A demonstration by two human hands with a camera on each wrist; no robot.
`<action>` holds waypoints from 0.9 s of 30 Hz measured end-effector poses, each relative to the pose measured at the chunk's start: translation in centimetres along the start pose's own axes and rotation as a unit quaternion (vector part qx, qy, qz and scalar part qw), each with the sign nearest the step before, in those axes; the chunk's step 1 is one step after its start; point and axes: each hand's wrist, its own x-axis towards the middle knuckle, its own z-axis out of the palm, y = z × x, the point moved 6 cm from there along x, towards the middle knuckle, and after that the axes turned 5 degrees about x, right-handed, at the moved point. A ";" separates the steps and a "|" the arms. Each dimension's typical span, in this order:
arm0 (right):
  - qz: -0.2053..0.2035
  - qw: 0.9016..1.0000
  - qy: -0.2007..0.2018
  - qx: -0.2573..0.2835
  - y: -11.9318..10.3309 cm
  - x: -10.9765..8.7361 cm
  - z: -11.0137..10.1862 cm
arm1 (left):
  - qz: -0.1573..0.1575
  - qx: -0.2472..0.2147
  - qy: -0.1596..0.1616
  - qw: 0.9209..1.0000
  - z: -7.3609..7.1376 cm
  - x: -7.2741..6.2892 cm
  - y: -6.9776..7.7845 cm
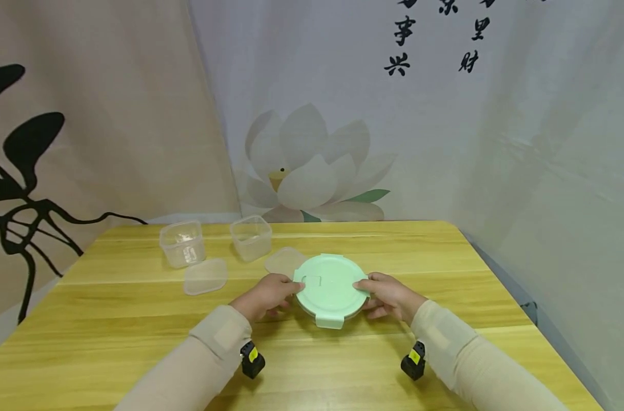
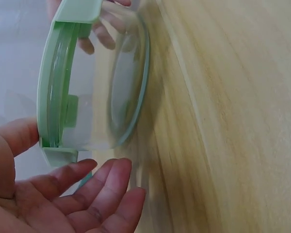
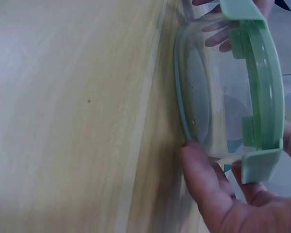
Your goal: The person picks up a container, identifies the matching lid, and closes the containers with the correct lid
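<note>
A round clear glass food container with a pale green snap-on lid is between my hands, base down, close to or on the tabletop. On its left side my left hand pinches the lid's edge, thumb on top and forefinger by the side latch; the other fingers curve below. My right hand grips the opposite side, its thumb over the lid rim and fingers under the right latch and against the glass. The front latch slants outward from the rim. Whether the latches are fastened I cannot tell.
Two clear plastic boxes stand at the back left of the wooden table. One translucent flat lid lies before them; another lid lies just behind the green-lidded container. A printed curtain hangs behind the table.
</note>
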 end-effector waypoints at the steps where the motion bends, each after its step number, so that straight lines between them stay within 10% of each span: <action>1: 0.000 1.000 0.001 0.000 0.0 0.0 0.0 | -0.003 0.000 0.002 1.000 0.0 0.0 0.0; 27: 0.000 0.995 0.021 0.092 1.6 -2.6 -0.3 | 0.008 -0.108 0.012 0.994 0.6 -1.3 -0.7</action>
